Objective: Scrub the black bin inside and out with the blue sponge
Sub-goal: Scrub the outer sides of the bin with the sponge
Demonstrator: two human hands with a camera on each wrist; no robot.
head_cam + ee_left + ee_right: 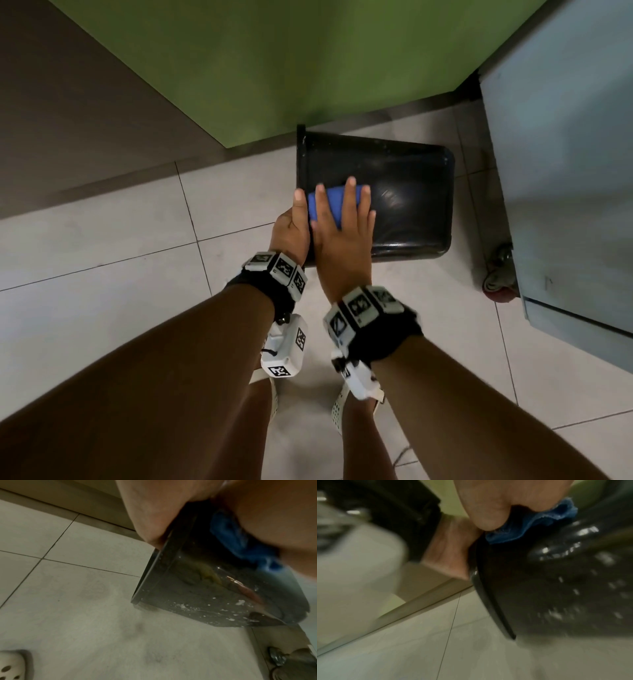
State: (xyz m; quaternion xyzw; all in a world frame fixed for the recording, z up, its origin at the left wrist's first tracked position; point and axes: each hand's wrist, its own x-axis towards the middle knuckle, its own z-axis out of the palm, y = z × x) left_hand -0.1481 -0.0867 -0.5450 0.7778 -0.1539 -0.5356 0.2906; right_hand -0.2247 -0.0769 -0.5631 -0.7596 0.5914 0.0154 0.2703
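Bin (411,192) lying on its side on floor (102,246), long axis running left-right, mouth pointing left, base right. Left hand (291,229) gripping near rim, fingers curling around it. Right hand (342,226) pressing sponge (330,205) flat on upper wall, fingers lying straight. Left wrist view showing white specks on bin (205,601), shoe (12,665); head view not showing specks.

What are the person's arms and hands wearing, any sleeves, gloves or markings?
No sleeves or gloves: forearms and both hands are bare. Each wrist has a black band ringed with white square blocks printed with black-and-white tag patterns. A white boxy camera unit with the same kind of tag hangs under each wrist, with a short black cable at the strap.
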